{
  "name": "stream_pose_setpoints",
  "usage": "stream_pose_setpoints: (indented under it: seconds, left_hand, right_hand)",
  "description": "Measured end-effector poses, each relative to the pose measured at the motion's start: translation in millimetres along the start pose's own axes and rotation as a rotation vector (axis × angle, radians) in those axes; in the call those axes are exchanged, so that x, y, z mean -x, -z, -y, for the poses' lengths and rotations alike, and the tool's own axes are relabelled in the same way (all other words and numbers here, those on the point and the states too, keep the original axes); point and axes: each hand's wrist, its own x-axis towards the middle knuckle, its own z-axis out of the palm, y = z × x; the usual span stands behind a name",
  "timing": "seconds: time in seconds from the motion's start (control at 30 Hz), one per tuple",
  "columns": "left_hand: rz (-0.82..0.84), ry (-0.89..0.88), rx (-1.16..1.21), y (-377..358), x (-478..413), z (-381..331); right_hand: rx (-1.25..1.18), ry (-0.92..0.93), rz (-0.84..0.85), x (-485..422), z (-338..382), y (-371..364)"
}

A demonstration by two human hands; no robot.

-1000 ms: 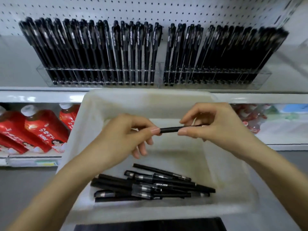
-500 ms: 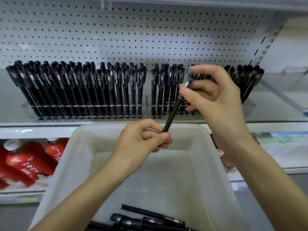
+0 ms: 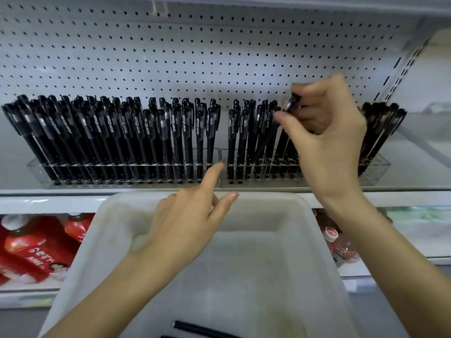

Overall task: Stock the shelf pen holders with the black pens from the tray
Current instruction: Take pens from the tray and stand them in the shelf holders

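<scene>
Head view: at eight o'clock, below the shelf edge (image 3: 48,198), red bottles (image 3: 36,250) lie on a lower level. Above them, running from nine o'clock to the centre, the clear left holder (image 3: 36,170) stands on the shelf, packed with a left row of pens (image 3: 109,132). These stand caps up and lean back toward the white pegboard (image 3: 195,57), which fills the twelve o'clock area. At six o'clock the white tray (image 3: 109,215) sits below the shelf edge, and one loose pen (image 3: 195,331) shows on its floor at the bottom border. The left hand (image 3: 185,228) reaches up over the tray's far rim and holds nothing. Its thumb is spread and its index finger (image 3: 212,181) is stretched toward the seam between the two holders; whether the tip touches the plastic cannot be told. Past the seam, from the centre toward three o'clock, the right holder (image 3: 377,172) carries a right row of pens (image 3: 244,132), with more of them showing beyond the wrist. At two o'clock the right hand (image 3: 327,147) pinches a black pen (image 3: 291,103) near its cap between thumb and fingers. The pen slants down to the left, its lower end among the pens in the right holder; whether it sits in a slot cannot be told. At four o'clock, under the shelf, more bottles (image 3: 341,247) show, blurred.
</scene>
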Motion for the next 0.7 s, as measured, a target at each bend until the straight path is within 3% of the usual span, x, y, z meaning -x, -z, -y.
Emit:
stream_pose_setpoints:
  seconds: [0.7]
  left_hand:
    - [0.088, 0.001, -0.002, -17.3, -8.2, 6.8]
  right_hand:
    - [0.185, 0.028, 0.230, -7.2, -25.0, -12.8]
